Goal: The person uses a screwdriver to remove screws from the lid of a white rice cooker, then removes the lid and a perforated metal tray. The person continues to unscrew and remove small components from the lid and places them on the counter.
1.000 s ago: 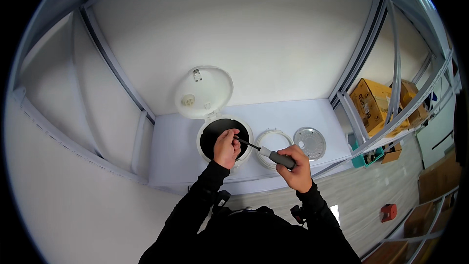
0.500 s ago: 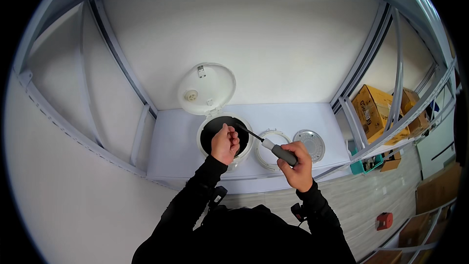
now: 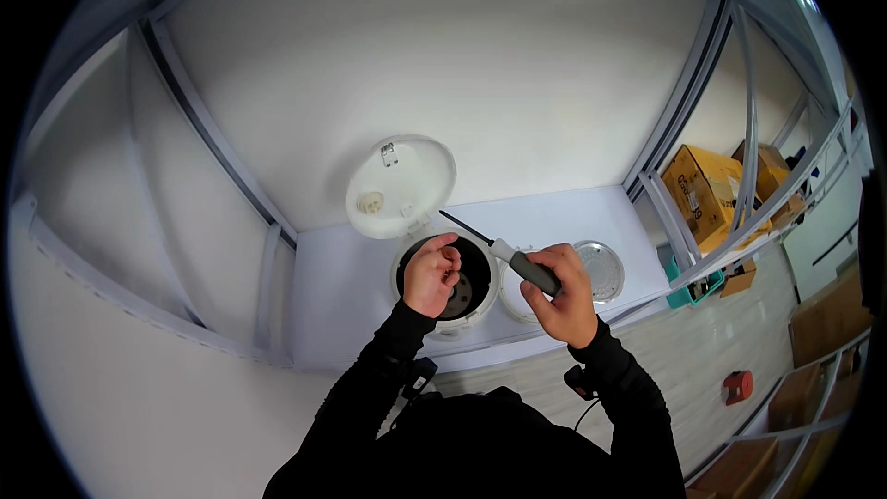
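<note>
A white rice cooker [image 3: 480, 316] stands with its round lid [image 3: 416, 176] swung up at the back. Its dark inside shows a disc with small holes at the bottom. Above the opening is my left hand [image 3: 432, 277], its index finger pointing right and its other fingers curled; whatever they may hold is hidden. My right hand [image 3: 564, 296] grips a screwdriver [image 3: 527, 270] by its grey handle. The dark shaft points up and left, its tip in the air near the lid hinge, apart from the cooker.
A white ring [image 3: 515, 300] lies right of the cooker, partly behind my right hand. Beside it rests a round silvery plate [image 3: 601, 270]. White frame posts flank the table [image 3: 337, 268]. Yellow boxes [image 3: 711, 189], a teal basket [image 3: 688, 294] and a red stool [image 3: 737, 387] are farther right.
The screwdriver tip has risen from the cooker's opening toward the hinge. My left index finger has stretched out. The whole view has shifted slightly, with the cooker now further right.
</note>
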### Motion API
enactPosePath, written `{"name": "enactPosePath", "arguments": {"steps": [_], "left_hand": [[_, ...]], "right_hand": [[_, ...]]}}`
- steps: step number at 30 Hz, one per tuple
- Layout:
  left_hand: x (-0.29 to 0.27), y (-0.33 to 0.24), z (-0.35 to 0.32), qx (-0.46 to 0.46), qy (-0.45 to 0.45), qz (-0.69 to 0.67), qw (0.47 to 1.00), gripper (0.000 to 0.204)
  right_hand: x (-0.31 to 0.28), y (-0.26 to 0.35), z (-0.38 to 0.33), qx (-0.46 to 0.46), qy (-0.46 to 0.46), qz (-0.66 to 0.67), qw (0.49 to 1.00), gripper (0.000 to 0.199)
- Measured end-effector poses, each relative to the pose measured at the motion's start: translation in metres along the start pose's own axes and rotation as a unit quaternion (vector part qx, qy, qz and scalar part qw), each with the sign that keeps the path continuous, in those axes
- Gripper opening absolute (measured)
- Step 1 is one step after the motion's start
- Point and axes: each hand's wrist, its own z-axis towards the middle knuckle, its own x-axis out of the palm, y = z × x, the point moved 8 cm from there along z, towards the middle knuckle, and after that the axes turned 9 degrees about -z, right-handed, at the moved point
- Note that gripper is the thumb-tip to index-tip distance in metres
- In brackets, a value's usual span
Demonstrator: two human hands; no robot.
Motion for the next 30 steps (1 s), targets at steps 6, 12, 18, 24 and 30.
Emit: {"name": "enactPosePath", "arguments": {"steps": [6, 12, 18, 24, 30], "left_hand": [[0.009, -0.03, 0.009, -0.03, 0.088, 0.023, 0.995, 0.031], [0.037, -0.054, 0.01, -0.002, 0.113, 0.083, 0.99, 0.033], [0.043, -0.062, 0.02, -0.016, 0.158, 0.09, 0.983, 0.039], [0.037, -0.068, 0.025, -0.018, 0.158, 0.083, 0.984, 0.035], [0.032, -0.067, 0.032, -0.039, 0.16, 0.065, 0.984, 0.032]], "right_hand": [[0.025, 0.017, 0.02, 0.02, -0.001, -0.018, 1.0, 0.037], [0.054, 0.033, 0.042, 0.018, -0.018, -0.043, 0.999, 0.037], [0.073, 0.037, 0.052, 0.051, -0.022, -0.059, 0.997, 0.036], [0.086, 0.034, 0.056, 0.071, -0.018, -0.062, 0.995, 0.037], [0.091, 0.033, 0.057, 0.084, -0.018, -0.077, 0.993, 0.036]]}}
